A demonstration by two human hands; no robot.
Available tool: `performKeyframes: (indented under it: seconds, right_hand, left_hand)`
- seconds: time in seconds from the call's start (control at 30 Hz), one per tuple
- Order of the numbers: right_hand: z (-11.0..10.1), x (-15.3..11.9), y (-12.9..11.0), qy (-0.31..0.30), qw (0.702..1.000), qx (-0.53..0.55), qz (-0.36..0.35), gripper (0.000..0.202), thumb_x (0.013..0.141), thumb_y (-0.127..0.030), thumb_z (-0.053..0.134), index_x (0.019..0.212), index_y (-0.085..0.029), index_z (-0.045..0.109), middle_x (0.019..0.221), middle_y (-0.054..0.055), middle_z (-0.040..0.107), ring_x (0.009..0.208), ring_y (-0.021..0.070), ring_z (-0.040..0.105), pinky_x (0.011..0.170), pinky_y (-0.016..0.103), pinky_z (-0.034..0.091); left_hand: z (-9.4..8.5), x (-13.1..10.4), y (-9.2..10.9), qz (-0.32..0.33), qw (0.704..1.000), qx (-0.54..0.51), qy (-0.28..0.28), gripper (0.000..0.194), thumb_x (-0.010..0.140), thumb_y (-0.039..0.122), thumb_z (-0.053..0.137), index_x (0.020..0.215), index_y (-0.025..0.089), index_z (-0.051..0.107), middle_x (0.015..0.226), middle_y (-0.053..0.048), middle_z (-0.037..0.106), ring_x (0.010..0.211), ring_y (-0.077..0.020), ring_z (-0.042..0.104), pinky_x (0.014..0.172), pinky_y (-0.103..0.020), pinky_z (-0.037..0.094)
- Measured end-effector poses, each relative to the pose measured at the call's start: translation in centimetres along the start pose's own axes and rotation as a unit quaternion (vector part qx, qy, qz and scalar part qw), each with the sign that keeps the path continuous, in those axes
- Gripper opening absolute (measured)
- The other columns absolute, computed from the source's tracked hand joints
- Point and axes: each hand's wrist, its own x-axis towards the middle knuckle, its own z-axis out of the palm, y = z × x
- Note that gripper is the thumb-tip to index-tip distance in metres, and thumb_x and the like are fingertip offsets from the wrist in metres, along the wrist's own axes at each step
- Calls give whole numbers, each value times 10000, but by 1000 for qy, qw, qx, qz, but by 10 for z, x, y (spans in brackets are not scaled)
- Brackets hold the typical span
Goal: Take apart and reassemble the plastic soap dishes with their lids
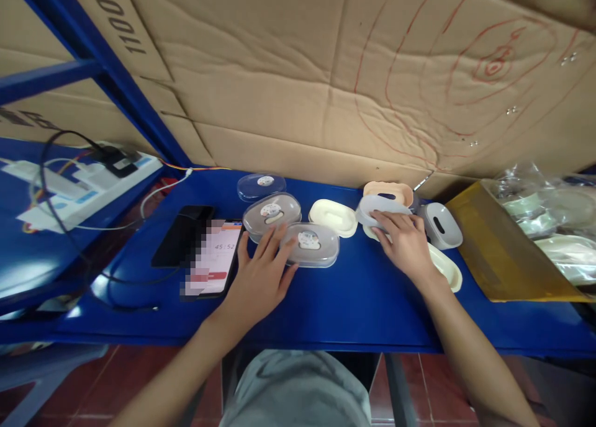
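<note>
My left hand has its fingers spread over the near edges of two clear oval lids with round stickers, a left one and a right one. My right hand is closed on a pale grey oval dish, its fingertips on the dish's near side. Behind that dish sits a peach dish. A cream dish lies between my hands. Partly under my right wrist is another cream piece, and a grey dish stands to its right.
Another clear lid lies at the back. A lit phone and a black device lie at left, near cables and a power strip. At right, a taped box holds wrapped dishes. Cardboard stands behind.
</note>
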Motion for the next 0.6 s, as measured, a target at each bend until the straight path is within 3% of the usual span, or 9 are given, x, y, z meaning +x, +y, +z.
performKeyframes:
  seconds: [0.1, 0.2, 0.3, 0.43, 0.6]
  right_hand:
    - [2, -11, 9, -9, 998, -65, 27, 421, 1083, -216, 513, 1489, -203, 624, 1412, 165, 725, 1257, 364, 669, 1115, 576, 410]
    - [10, -9, -2, -4, 997, -75, 20, 574, 1031, -80, 450, 1593, -174, 513, 1590, 194, 593, 1431, 372, 566, 1196, 601, 349]
    - [22, -2, -24, -31, 998, -32, -44, 533, 1079, -148, 442, 1609, -157, 487, 1636, 172, 555, 1504, 329, 517, 1256, 561, 322]
    - [38, 2, -42, -72, 993, 11, -96, 437, 1131, -248, 446, 1544, -158, 558, 1539, 152, 656, 1463, 308, 571, 1276, 565, 301]
    - [39, -1, -34, -51, 995, 49, -67, 252, 1113, -253, 534, 1254, -172, 726, 1197, 139, 809, 1190, 291, 715, 1232, 545, 336]
  left_hand:
    - [-1, 9, 11, 23, 999, 22, 20, 453, 1098, 267, 517, 1535, 168, 582, 1702, -223, 440, 1542, -450, 477, 1226, -769, 306]
    - [3, 17, 20, 101, 994, 25, 18, 466, 1101, 303, 554, 1560, 224, 581, 1698, -177, 466, 1518, -412, 522, 1228, -688, 391]
    - [12, 24, 19, 158, 986, 45, 21, 439, 1089, 242, 577, 1525, 216, 624, 1627, -147, 568, 1450, -369, 603, 1183, -572, 500]
    - [20, 32, 11, 192, 979, 60, 32, 468, 1070, 134, 554, 1523, 225, 631, 1589, -127, 611, 1424, -353, 630, 1150, -543, 540]
    - [20, 37, 10, 165, 986, 31, 24, 422, 1074, 168, 558, 1477, 226, 670, 1556, -131, 641, 1410, -360, 638, 1145, -560, 536]
